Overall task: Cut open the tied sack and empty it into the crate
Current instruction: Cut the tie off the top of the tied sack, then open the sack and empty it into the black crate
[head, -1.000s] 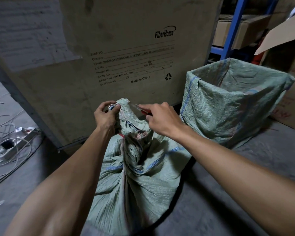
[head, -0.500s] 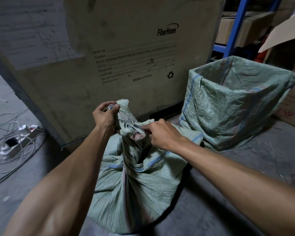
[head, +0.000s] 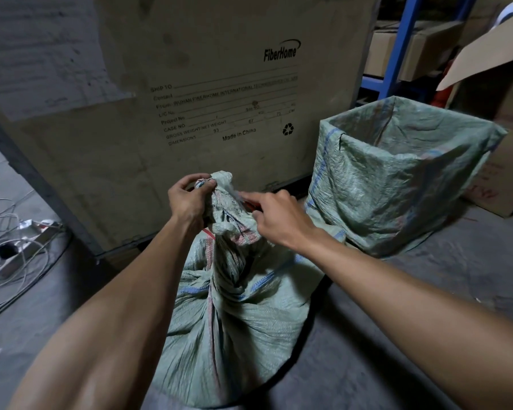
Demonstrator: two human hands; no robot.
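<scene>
Concrete floor point(head: 397, 335) holds the sack point(head: 234, 321), just beside the lined crate point(head: 397, 179). Left hand point(head: 188, 202) grips the sack's bunched neck; right hand point(head: 278, 220) holds a red-handled cutter point(head: 250, 205) against it

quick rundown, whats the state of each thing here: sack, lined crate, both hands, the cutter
sack: upright on the floor, neck bunched and tied
lined crate: top open, inside hidden
left hand: grips the sack's bunched top
right hand: holds a red-handled cutter at the neck
red-handled cutter: mostly hidden, blade against the fabric
</scene>
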